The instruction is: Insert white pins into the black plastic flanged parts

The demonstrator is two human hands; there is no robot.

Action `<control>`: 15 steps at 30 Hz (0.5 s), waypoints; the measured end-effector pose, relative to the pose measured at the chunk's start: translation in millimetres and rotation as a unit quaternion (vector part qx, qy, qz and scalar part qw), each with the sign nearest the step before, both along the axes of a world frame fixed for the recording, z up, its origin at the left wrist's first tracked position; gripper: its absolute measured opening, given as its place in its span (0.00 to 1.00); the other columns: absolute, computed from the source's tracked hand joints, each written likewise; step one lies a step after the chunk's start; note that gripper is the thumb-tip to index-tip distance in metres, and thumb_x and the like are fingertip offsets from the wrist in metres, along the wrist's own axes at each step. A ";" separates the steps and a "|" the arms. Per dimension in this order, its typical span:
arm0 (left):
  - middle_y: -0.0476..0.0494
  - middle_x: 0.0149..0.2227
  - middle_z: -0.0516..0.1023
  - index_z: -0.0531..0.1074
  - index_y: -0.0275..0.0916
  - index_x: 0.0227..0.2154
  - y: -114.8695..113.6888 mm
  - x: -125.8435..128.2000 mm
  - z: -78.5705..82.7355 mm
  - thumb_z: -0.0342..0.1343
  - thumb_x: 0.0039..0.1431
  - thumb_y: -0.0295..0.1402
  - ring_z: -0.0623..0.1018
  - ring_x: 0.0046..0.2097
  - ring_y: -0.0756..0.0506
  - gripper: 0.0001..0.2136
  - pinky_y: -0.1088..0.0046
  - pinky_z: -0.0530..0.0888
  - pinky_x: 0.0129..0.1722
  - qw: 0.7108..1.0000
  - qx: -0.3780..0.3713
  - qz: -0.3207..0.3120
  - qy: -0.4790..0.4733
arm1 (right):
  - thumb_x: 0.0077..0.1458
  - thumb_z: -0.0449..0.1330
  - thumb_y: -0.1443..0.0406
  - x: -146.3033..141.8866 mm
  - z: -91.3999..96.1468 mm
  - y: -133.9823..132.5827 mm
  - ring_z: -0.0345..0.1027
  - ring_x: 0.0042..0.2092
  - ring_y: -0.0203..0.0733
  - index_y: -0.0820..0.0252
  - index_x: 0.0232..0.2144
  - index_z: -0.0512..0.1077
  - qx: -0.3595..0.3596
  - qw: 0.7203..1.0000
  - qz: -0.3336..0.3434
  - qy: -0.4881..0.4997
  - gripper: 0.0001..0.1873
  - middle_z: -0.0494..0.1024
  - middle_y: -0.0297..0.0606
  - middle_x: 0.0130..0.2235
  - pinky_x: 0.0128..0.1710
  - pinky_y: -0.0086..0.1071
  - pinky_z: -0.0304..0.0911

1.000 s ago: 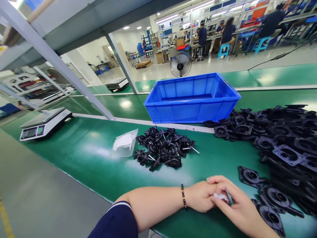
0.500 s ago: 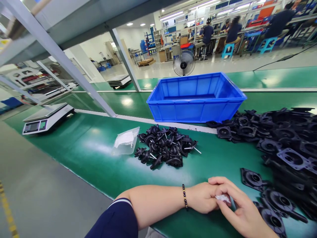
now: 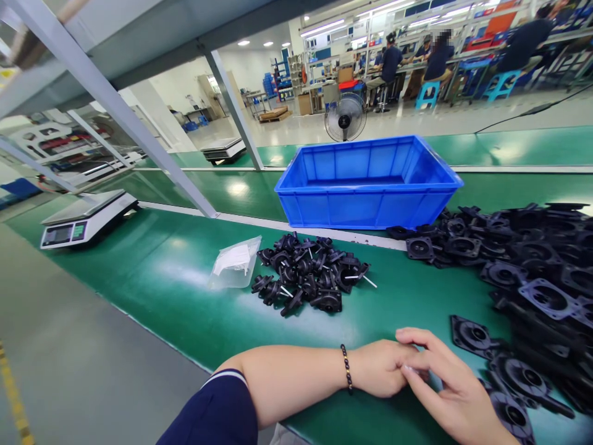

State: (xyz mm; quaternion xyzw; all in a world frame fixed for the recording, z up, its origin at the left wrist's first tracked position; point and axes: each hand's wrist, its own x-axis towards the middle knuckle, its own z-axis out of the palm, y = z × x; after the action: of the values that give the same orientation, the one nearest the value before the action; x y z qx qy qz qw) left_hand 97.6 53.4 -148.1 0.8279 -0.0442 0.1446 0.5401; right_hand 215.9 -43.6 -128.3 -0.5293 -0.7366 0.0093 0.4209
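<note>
Two bare hands meet low over the green desk — the right hand touches the left hand, its fingers bent over the left one's curled, mostly hidden fingers, so whether either grips anything I cannot tell. Just beyond the right hand lie a few black parts, next to a big heap along the right side. Farther off, a smaller pile with white sticks sits between a clear bag and that heap, a blue bin behind it
</note>
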 end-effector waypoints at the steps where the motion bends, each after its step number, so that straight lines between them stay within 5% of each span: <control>1: 0.49 0.27 0.63 0.60 0.34 0.26 -0.2 0.7 -0.2 0.42 0.51 0.19 0.64 0.32 0.53 0.06 0.80 0.63 0.35 1.000 -0.006 0.010 0.019 | 0.49 0.55 0.71 1.3 -0.5 -0.1 0.65 0.46 0.35 0.63 0.26 0.69 0.000 1.000 -0.001 0.007 0.03 0.67 0.44 0.43 0.44 0.24 0.64; 3: 0.50 0.23 0.62 0.61 0.33 0.24 -0.5 2.0 -1.2 0.43 0.52 0.19 0.64 0.27 0.54 0.07 0.80 0.62 0.29 0.993 -0.050 0.029 0.102 | 0.49 0.56 0.71 4.5 -1.0 -0.7 0.65 0.45 0.36 0.63 0.28 0.69 -0.005 0.999 0.001 0.036 0.03 0.67 0.44 0.43 0.44 0.25 0.65; 5: 0.52 0.19 0.61 0.62 0.33 0.23 0.0 3.3 -3.8 0.43 0.55 0.22 0.61 0.21 0.56 0.07 0.81 0.59 0.22 0.967 -0.174 0.032 0.186 | 0.49 0.57 0.72 8.3 -0.8 -1.7 0.65 0.45 0.36 0.61 0.32 0.69 0.000 0.996 0.008 0.089 0.06 0.66 0.43 0.43 0.42 0.26 0.66; 8: 0.48 0.21 0.66 0.63 0.32 0.27 3.4 6.2 -10.6 0.50 0.53 0.29 0.64 0.17 0.55 0.05 0.81 0.56 0.16 0.874 -0.447 0.002 0.193 | 0.49 0.56 0.75 14.4 -0.6 -2.3 0.65 0.42 0.36 0.59 0.35 0.68 0.045 0.988 -0.025 0.145 0.10 0.67 0.41 0.41 0.40 0.28 0.65; 11: 0.42 0.26 0.71 0.63 0.31 0.31 8.2 9.6 -16.3 0.61 0.43 0.39 0.74 0.25 0.45 0.18 0.76 0.65 0.21 0.770 -0.619 -0.012 0.158 | 0.48 0.56 0.75 18.2 -1.9 -0.6 0.65 0.41 0.37 0.59 0.37 0.68 0.083 0.992 -0.083 0.037 0.12 0.69 0.39 0.39 0.42 0.33 0.63; 15: 0.42 0.28 0.72 0.65 0.30 0.34 11.1 11.3 -16.5 0.62 0.42 0.36 0.76 0.32 0.44 0.19 0.64 0.70 0.36 0.694 -0.706 0.043 0.130 | 0.49 0.55 0.74 17.0 -5.4 4.3 0.64 0.45 0.40 0.60 0.43 0.67 0.108 0.985 -0.048 -0.127 0.16 0.70 0.41 0.42 0.44 0.35 0.63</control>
State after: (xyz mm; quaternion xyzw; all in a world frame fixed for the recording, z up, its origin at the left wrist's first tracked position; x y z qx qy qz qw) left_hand 108.9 64.5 -164.6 0.2140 0.1774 0.0472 0.9594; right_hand 232.9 -39.3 -133.7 -0.5120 -0.7548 -0.1579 0.3785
